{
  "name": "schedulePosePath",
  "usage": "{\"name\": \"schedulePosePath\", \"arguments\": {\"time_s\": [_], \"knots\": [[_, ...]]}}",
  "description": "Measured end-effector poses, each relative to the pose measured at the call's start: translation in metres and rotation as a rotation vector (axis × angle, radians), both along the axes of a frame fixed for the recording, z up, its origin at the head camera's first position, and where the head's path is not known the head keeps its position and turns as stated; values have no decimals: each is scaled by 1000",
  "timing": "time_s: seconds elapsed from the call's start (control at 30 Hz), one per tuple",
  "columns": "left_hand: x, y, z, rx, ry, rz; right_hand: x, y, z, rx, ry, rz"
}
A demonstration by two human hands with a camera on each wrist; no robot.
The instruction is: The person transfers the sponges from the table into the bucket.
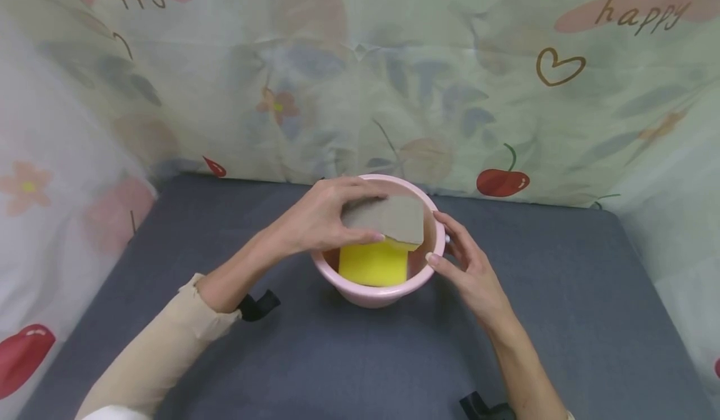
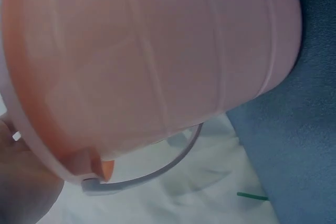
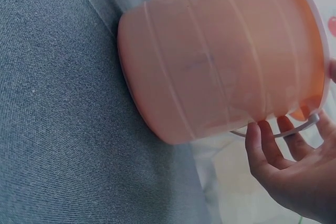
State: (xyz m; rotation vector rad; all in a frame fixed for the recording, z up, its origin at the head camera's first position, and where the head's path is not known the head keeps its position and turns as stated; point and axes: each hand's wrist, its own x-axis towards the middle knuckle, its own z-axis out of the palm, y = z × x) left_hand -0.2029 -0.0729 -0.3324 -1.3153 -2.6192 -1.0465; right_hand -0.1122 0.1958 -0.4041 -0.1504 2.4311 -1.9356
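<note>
A pink bucket [image 1: 360, 296] stands upright on the dark table, its mouth facing up in the head view. My left hand [image 1: 320, 217] grips a grey sponge block [image 1: 402, 220] at the bucket's mouth, thumb along the near side and fingers across the far side. Yellow shows along the block's lower edge. Beneath it, inside the bucket, is a bright yellow sponge [image 1: 373, 265], partly covered by the grey block. My right hand [image 1: 469, 273] holds the bucket's right rim, its thumb at the rim and its fingers against the outer wall, as the right wrist view shows.
A thin grey handle [image 2: 152, 176] hangs at the bucket's side. The dark cloth-covered table [image 1: 349, 357] extends around the bucket. Behind it rises a printed curtain [image 1: 360, 107] with flowers and cherries. Black straps [image 1: 260, 305] show by the left wrist.
</note>
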Motion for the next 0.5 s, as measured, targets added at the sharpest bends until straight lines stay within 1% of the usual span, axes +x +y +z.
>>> {"name": "schedulePosePath", "arguments": {"time_s": [0.5], "knots": [[5,-9,-11,27,47,-7,3,0,-1,-12,-11,13]]}}
